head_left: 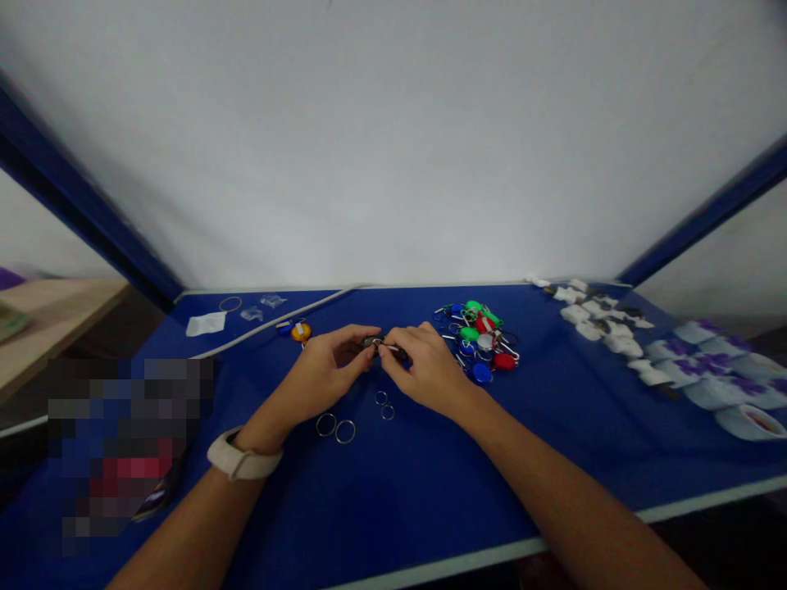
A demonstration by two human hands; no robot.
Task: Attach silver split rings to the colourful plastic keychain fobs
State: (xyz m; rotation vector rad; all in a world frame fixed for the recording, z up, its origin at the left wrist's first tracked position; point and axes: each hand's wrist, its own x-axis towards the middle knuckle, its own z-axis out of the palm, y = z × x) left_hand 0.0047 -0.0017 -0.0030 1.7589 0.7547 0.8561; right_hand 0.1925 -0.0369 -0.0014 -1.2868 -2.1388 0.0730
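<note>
Over the middle of the blue table, my left hand (320, 373) and my right hand (429, 370) meet, fingertips pinched together. Between them is a small dark keychain-like piece (371, 342) with shiny metal on it; the fingers cover much of it. Both hands grip this piece, the left from its left side and the right from its right. Just below the hands lie two small split rings (384, 406), touching or nearly so. Two larger split rings (335, 428) rest nearer my left wrist. An orange retractable reel (301, 331) sits beyond my left hand, beside a blue one.
Right of my hands is a pile of coloured reels with carabiners (483, 338). Farther right lie white-wrapped pieces (599, 319) and several white tubs (716, 369). A pale cable (270, 324), a white packet (206, 324) and a rubber band (230, 304) are at left. A wall stands behind.
</note>
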